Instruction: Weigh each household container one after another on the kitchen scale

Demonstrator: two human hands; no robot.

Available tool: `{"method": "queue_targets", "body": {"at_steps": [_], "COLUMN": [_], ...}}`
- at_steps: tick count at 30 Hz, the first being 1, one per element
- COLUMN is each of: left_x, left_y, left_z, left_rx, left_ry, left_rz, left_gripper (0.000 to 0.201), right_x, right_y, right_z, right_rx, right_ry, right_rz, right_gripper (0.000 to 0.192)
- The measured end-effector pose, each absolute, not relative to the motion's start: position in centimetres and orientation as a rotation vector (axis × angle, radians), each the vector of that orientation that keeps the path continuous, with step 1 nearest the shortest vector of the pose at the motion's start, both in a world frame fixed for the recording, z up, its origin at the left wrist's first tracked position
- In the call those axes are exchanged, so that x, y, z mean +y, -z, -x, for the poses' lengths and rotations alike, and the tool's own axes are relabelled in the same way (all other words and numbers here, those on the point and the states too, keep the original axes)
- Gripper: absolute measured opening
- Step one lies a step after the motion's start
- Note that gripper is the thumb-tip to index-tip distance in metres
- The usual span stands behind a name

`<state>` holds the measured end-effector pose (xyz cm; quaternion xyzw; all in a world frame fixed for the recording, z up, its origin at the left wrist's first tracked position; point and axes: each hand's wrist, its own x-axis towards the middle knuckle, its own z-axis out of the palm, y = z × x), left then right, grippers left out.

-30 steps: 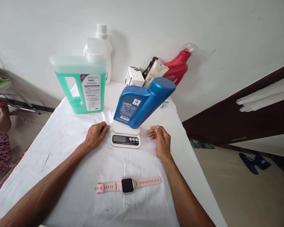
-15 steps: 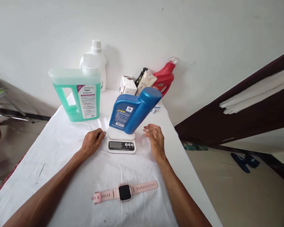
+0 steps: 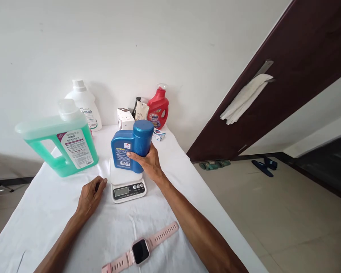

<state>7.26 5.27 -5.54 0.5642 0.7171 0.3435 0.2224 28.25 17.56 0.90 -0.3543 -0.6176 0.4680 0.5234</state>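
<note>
A blue plastic bottle (image 3: 127,146) with a wide blue cap stands on a small white kitchen scale (image 3: 127,184) on the white-clothed table (image 3: 39,212). My right hand (image 3: 148,163) is wrapped around the bottle's right side, just below the cap. Resting on the cloth left of the scale, my left hand (image 3: 90,193) has its fingers curled and nothing in it. A pink smartwatch (image 3: 140,250) lies flat near the table's front edge.
A big green detergent jug (image 3: 61,142) stands left of the scale. By the wall at the back are a white bottle (image 3: 83,104), a small box (image 3: 125,118), a tube, and a red detergent bottle (image 3: 158,108). A dark door (image 3: 272,87) and slippers (image 3: 263,167) are on the right.
My right hand has moved from the cloth onto the blue bottle and closed around it. The view has swung right and up; my left hand has stayed beside the scale.
</note>
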Motion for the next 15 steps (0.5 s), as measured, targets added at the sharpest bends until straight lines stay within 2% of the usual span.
{"method": "queue_targets", "body": {"at_steps": [7,10,15], "left_x": [5.3,5.4,5.6], "left_y": [5.7,5.8,6.2], "left_z": [-7.5,-7.5,-7.5], "left_rx": [1.973,1.964,1.977], "left_ry": [-0.969,-0.978,-0.962], "left_rz": [-1.547,-1.540,-1.532], "left_gripper": [0.046,0.047,0.049], "right_x": [20.5,23.0,27.2], "right_y": [0.3,1.6,4.1], "right_z": [-34.0,-37.4,-42.5], "right_rx": [-1.299,-1.218,-1.068], "right_ry": [-0.825,-0.629,-0.435], "right_rz": [1.052,1.221,1.263], "right_gripper": [0.073,0.072,0.074]}}
